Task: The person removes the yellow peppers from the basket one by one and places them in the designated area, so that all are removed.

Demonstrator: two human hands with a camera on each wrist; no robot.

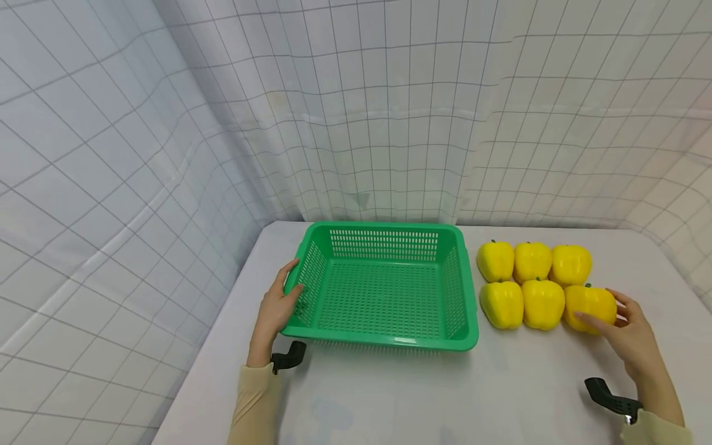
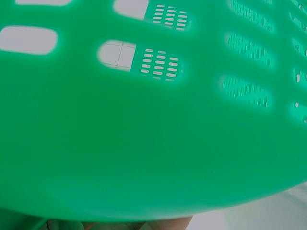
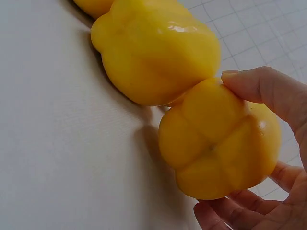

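Note:
A green plastic basket [image 1: 384, 342] with slotted walls stands on the white table, nothing inside it. My left hand [image 1: 276, 306] grips its left rim, thumb over the inner side; in the left wrist view the basket wall [image 2: 144, 124] hides most of that hand. Several yellow bell peppers lie in two rows right of the basket. My right hand [image 1: 631, 330] holds the near-row end bell pepper [image 1: 589, 306] between thumb and fingers. In the right wrist view this bell pepper [image 3: 211, 143] shows its lobed bottom, close beside a neighbouring bell pepper [image 3: 158, 52].
The back row has three bell peppers, one of them a yellow pepper [image 1: 571, 264] at its right end. White grid-patterned curtains [image 1: 389, 123] hang behind and left of the table [image 1: 389, 395]. Black camera mounts [image 1: 612, 398] sit at both wrists.

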